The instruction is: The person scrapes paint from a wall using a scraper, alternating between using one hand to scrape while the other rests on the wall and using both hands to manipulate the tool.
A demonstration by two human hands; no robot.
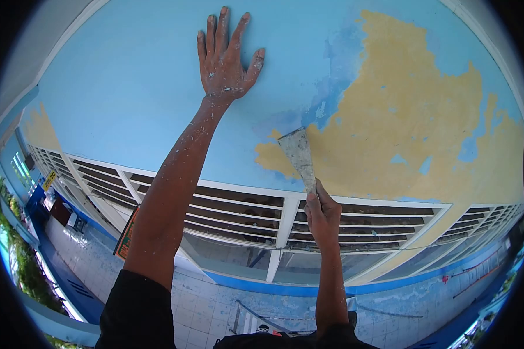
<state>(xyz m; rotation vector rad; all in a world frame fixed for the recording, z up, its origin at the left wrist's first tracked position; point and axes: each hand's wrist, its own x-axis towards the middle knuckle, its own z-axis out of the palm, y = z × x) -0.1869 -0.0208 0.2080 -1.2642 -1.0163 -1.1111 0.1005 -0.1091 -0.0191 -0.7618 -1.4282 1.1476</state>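
Note:
My left hand [226, 67] lies flat on the light blue wall [128, 110], fingers spread, with paint flecks on the skin and forearm. In my right hand [323, 212] is a paint scraper [298, 152], held by its handle with the blade pointing up. The wide blade is smeared with paint, and its edge is at the lower left border of a bare yellow patch [402, 122]. Ragged bits of darker blue paint [330, 87] run along that border.
Below the wall, white louvred vents [233, 212] sit above glass windows [320, 264]. Far down is a tiled floor [198, 308] with pale flakes. A metal frame [250, 320] stands beneath me, and a ladder [480, 270] lies at the right. A yellow sign [49, 180] hangs at the left.

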